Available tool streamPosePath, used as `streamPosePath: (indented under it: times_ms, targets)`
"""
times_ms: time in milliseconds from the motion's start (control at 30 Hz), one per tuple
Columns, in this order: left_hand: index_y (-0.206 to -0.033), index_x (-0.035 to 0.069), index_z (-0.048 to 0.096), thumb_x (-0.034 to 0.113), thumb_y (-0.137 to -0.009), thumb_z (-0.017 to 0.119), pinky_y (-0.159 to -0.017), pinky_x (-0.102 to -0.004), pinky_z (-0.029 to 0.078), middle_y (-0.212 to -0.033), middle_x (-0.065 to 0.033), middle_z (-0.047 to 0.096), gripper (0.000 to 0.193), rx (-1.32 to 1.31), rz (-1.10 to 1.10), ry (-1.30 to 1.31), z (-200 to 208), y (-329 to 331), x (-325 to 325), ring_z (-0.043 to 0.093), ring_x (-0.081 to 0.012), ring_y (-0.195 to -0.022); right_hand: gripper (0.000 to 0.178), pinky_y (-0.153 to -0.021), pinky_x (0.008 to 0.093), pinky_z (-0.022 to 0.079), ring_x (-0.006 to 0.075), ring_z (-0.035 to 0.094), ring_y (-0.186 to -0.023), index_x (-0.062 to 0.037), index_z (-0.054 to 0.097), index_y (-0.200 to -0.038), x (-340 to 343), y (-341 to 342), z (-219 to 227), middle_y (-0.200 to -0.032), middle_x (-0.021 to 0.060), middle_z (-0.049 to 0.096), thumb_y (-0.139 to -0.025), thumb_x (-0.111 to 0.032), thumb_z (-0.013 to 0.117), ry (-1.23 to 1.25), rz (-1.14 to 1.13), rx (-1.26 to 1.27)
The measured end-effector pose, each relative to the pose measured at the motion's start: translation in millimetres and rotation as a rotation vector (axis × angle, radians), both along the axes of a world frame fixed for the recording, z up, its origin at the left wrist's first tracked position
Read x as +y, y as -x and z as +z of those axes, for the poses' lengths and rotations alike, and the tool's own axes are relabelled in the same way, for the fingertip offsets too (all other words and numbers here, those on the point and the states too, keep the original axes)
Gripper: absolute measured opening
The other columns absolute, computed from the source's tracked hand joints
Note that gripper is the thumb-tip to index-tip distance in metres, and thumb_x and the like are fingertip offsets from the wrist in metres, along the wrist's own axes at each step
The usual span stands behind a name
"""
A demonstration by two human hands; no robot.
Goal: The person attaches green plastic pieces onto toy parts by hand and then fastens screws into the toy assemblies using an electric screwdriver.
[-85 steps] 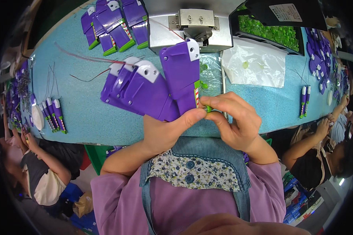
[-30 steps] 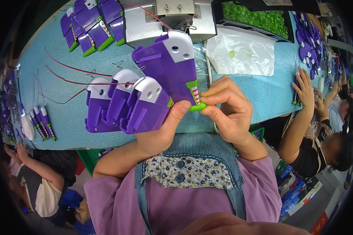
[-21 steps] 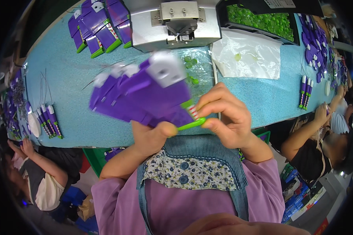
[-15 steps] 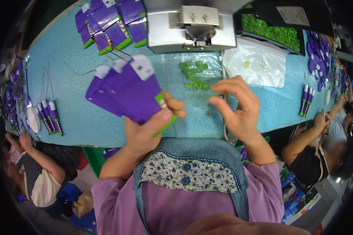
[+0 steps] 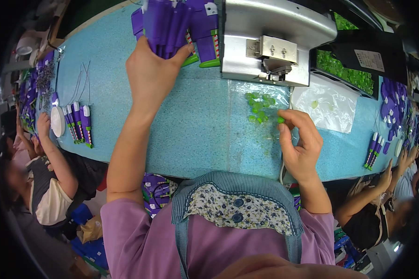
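At the far left of the machine, my left hand (image 5: 149, 69) is closed round a bundle of purple plastic casings (image 5: 165, 28), held over a pile of similar purple casings (image 5: 204, 28) with white and green ends. My right hand (image 5: 305, 144) pinches a small green translucent piece (image 5: 280, 120) between thumb and forefinger. Just left of those fingertips, several loose green pieces (image 5: 260, 107) lie on a clear plastic sheet. Beyond them stands a metal bench machine (image 5: 265, 56) with a small clamp-like head (image 5: 278, 50). My left palm side is hidden.
A clear plastic bag (image 5: 330, 104) lies right of the machine, near a black bin of green pieces (image 5: 342, 69). Purple wired parts stand at left (image 5: 78, 123) and right (image 5: 373, 149) of the blue table (image 5: 186, 135). Co-workers sit at both sides.
My left hand has carried the purple casings away from me to the pile at the back. My right hand now pinches a green piece. The view has shifted left.
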State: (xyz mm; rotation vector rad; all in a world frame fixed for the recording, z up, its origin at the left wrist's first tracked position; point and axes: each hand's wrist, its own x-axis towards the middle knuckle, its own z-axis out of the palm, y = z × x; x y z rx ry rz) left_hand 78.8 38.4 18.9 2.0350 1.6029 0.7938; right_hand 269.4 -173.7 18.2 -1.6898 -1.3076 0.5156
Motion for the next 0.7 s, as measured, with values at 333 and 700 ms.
streamPosePath:
  times_ms: [333, 700]
  targets:
    - [-0.101, -0.004, 0.062, 0.006, -0.075, 0.072, -0.066, -0.0308, 0.053, -0.087, -0.0117, 0.066, 0.029, -0.935, -0.001, 0.278, 6, 2, -27, 0.064, -0.0189, -0.072, 0.016, -0.08, 0.0293, 0.054, 0.0191, 0.063, -0.091, 0.0068, 0.061, -0.099, -14, -17, -10, -0.109, 0.0142, 0.056, -0.084, 0.011, 0.056, -0.114, 0.06, 0.616]
    - [-0.123, -0.006, 0.043, 0.009, -0.081, 0.06, -0.065, -0.0408, 0.058, -0.101, -0.0187, 0.06, 0.048, -1.119, -0.202, 0.899, 37, -21, -141, 0.066, -0.0262, -0.079, 0.026, -0.082, 0.031, 0.049, 0.0217, 0.063, -0.093, 0.0043, 0.053, -0.105, -19, 5, 7, -0.101, 0.0163, 0.064, -0.081, 0.009, 0.062, -0.23, 0.166, 0.523]
